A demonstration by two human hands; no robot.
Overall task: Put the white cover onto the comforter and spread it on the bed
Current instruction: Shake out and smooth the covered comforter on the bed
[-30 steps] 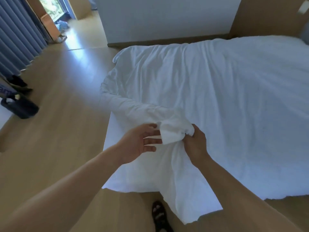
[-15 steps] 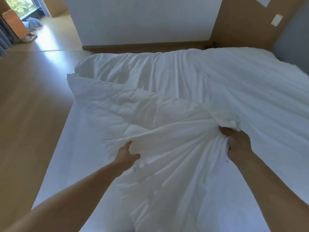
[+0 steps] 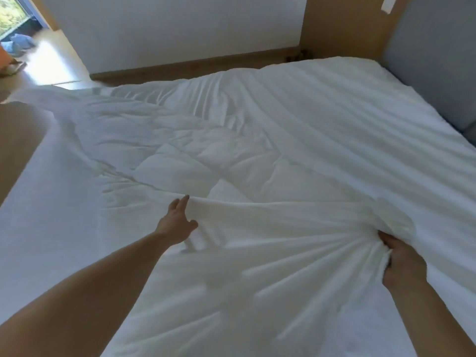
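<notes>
White cover [image 3: 270, 258] lies across the bed [image 3: 33, 228], drawn taut between my two hands, with pleats fanning out from the right hand [image 3: 403, 264] toward the left. Right hand: fingers curled hard around a gathered bunch of the cover, knuckles up, fabric puffing out just above the grip. Left hand [image 3: 177, 221]: fingers straight and together, thumb spread to the side, laid against a raised fold of the cover; I see no fabric closed in it. Beyond the left hand the quilted comforter [image 3: 177, 163] shows uncovered, rumpled, its stitched squares visible, running away toward the far-left corner of the bed, where its edge hangs over the side. Beyond the right hand the cover carries faint woven stripes and spreads fairly flat to the far edge. To the outside of the left hand, bare white sheet on the mattress. Wooden floor [image 3: 15, 155] further left of that hand. Past the far edge: white wall [image 3: 180, 29] with a wooden skirting; grey padded panel [image 3: 432, 60] beyond the right hand.
</notes>
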